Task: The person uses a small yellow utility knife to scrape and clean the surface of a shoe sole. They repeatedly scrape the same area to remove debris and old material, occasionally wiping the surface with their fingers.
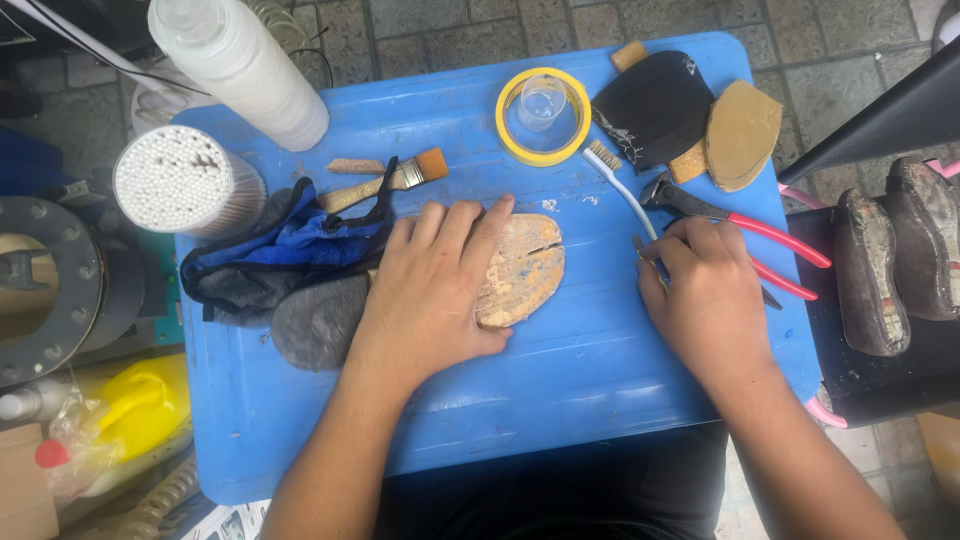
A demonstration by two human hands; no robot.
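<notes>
Two hands are down on the blue table: your left hand lies flat and open on the tan sole piece, your right hand pinches the white brush

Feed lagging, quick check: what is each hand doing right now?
Left hand: open, flat on the tan sole piece.
Right hand: fingers pinched at the white brush handle; grip unclear.

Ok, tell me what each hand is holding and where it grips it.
The left hand lies flat on the worn tan sole piece, pressing its top, not gripping. The right hand pinches something thin at its fingertips; what it is cannot be told.
</notes>
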